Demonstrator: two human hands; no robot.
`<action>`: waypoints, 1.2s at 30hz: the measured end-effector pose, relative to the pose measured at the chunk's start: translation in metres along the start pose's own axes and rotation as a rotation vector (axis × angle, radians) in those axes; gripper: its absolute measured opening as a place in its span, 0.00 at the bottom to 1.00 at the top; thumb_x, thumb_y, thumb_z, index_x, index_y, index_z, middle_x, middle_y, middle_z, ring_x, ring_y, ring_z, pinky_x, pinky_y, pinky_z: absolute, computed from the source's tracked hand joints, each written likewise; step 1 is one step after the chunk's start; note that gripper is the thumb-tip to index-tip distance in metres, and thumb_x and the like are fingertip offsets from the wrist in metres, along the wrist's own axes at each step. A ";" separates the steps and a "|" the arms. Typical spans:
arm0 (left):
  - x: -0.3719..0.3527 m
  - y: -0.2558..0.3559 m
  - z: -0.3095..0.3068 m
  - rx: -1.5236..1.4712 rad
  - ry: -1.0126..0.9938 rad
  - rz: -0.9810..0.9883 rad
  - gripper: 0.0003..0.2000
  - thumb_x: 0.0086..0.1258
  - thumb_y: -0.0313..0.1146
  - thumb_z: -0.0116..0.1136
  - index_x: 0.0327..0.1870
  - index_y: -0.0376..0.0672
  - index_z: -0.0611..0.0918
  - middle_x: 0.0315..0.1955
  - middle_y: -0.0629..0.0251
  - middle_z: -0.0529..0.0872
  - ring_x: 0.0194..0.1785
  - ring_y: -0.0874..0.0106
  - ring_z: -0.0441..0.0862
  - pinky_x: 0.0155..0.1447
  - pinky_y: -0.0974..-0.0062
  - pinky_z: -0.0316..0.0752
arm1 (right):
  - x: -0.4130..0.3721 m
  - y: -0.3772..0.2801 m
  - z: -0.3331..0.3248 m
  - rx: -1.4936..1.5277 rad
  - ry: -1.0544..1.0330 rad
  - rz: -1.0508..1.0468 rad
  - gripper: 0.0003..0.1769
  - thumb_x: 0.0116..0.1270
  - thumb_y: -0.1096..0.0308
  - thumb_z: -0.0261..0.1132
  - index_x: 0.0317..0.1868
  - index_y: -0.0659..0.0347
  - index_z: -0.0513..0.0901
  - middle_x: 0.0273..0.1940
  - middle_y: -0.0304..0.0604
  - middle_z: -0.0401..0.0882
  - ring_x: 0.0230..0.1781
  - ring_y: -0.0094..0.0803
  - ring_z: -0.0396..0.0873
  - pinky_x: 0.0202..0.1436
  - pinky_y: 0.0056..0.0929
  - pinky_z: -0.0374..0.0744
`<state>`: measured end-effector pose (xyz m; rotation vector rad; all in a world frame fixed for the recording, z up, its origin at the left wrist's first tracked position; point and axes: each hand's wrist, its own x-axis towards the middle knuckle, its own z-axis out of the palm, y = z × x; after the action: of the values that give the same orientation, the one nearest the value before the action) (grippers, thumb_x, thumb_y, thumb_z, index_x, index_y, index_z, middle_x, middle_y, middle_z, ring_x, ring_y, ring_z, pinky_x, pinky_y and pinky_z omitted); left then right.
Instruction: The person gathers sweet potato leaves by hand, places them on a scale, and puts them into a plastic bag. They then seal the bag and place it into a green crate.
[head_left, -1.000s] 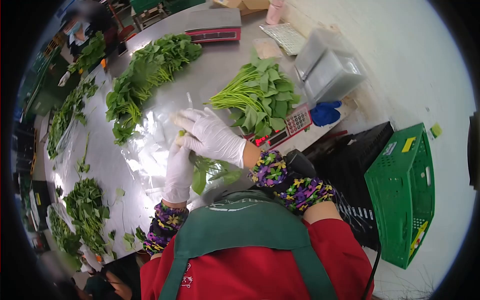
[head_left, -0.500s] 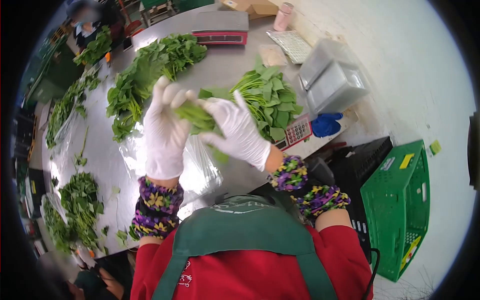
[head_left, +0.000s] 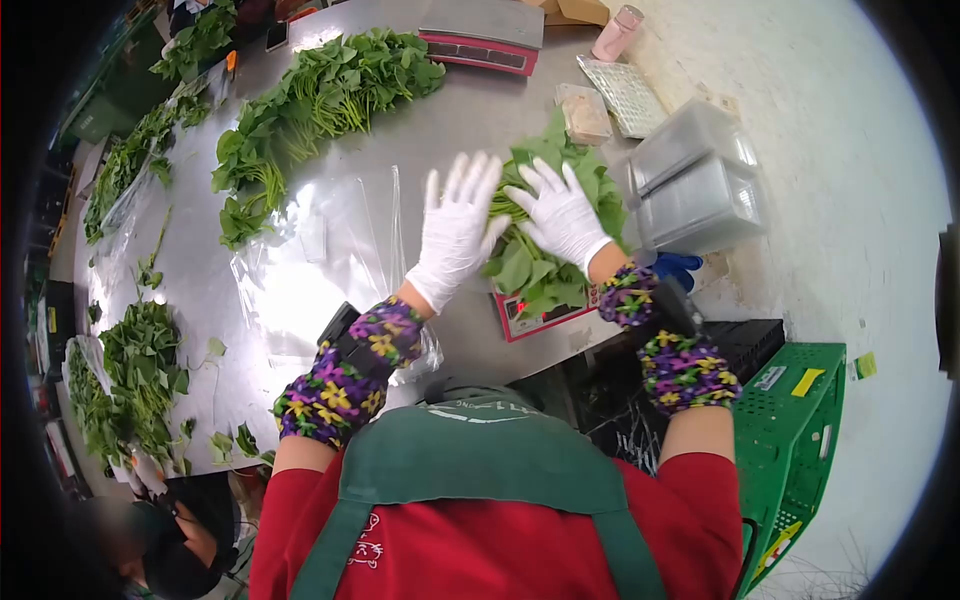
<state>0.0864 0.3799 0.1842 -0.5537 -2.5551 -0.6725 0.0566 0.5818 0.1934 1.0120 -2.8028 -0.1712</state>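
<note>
My left hand [head_left: 455, 230], in a white glove, has its fingers stretched out beside the leafy greens [head_left: 600, 195]; nothing is in its palm that I can see. Spread over the top of the same pile is my right hand [head_left: 565, 215], gloved too, with its fingertips on or just above the leaves. The pile lies on a red scale [head_left: 520, 322], whose keypad edge shows below the leaves. To the left of my hands, clear plastic bags [head_left: 305, 255] lie flat on the metal table [head_left: 480, 115].
A long row of greens [head_left: 335, 90] lies at the back left, near a second scale [head_left: 480, 45]. Clear plastic boxes [head_left: 700, 190] and a pink bottle [head_left: 617, 33] stand to the right. A green crate [head_left: 785, 440] is at lower right. Co-workers are at the left edges.
The small bunch of greens held between my hands has left them. Both hands have moved right, to the pile on the scale, and their fingers have spread. The view has shifted slightly.
</note>
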 end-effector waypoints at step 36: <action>-0.035 -0.043 -0.008 0.115 0.015 0.047 0.31 0.58 0.39 0.70 0.65 0.48 0.75 0.62 0.59 0.76 0.71 0.58 0.68 0.75 0.51 0.56 | -0.096 -0.178 -0.063 0.812 0.504 0.252 0.12 0.57 0.77 0.68 0.43 0.56 0.84 0.43 0.38 0.82 0.42 0.40 0.80 0.46 0.37 0.79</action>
<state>0.0975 0.3323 0.1573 -0.5658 -2.5394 -0.5083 0.2522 0.5042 0.2164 0.6500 -2.4663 1.1528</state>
